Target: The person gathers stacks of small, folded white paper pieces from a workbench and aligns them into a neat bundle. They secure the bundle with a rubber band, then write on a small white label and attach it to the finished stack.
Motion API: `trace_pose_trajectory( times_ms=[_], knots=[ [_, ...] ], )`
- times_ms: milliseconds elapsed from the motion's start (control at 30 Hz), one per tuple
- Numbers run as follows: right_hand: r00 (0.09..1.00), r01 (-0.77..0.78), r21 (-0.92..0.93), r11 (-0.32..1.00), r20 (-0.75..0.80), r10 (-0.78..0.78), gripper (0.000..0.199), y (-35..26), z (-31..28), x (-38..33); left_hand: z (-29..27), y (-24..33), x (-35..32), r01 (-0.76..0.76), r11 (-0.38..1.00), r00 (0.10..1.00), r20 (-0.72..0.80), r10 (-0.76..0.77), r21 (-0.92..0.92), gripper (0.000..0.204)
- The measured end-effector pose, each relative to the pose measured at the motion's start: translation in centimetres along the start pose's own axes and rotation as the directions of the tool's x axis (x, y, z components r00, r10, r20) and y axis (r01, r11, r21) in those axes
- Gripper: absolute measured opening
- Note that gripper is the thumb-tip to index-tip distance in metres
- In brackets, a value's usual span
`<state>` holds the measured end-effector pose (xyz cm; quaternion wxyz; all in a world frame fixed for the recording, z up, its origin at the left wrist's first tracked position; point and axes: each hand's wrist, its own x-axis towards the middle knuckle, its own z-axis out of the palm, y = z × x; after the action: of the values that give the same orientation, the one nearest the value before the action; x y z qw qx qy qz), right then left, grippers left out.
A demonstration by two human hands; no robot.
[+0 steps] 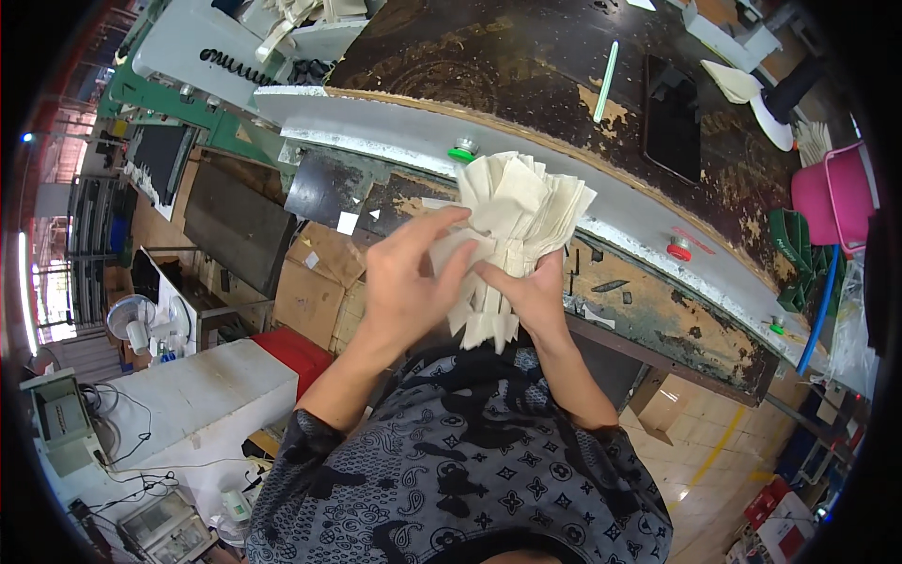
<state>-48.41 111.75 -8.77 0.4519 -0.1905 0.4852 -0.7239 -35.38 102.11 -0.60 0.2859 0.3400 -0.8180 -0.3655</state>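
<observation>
Both hands held a fanned stack (512, 226) of cream-coloured cut sheets in the air, just off the near edge of the desk (526, 75). The right hand (536, 296) clamped the stack's lower end, fingers closed round it. The left hand (409, 273) pinched the front sheets between thumb and fingers. The stack looked uneven, its tops splayed and its bottom ends ragged, so squaring it up seemed only partly done. No sheet appeared laid out on the desk yet; a pale stick (606, 80) and a dark flat slab (672, 117) lay there.
</observation>
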Motion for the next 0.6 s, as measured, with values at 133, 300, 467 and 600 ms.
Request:
trace_pose_trajectory(
  times_ms=[133, 300, 467, 600],
  knots=[
    [0.992, 0.107, -0.037, 0.994, -0.066, -0.109, 0.083, 1.1, -0.2, 0.2, -1.9, -1.1, 1.6, -0.100, 0.935, 0.977, -0.145, 0.157, 0.341, 0.042],
    [0.999, -0.008, 0.056, 0.998, 0.034, 0.006, 0.082, 0.5, 0.4, 0.0, -2.5, 1.5, 1.5, -0.256, 0.928, 0.952, -0.096, 0.291, 0.270, 0.072],
    [0.916, -0.382, 0.245, 0.891, 0.231, 0.329, 0.080, -1.6, -0.5, -1.0, -2.6, -0.5, 1.5, 0.046, 0.996, 0.994, 0.092, -0.053, 0.080, 0.079],
    [0.865, -0.435, 0.122, 0.892, 0.333, 0.376, 0.079, -1.7, -1.0, -1.5, -3.8, -2.0, 1.6, -0.001, 1.000, 0.989, 0.148, 0.001, 0.003, 0.066]
  ],
)
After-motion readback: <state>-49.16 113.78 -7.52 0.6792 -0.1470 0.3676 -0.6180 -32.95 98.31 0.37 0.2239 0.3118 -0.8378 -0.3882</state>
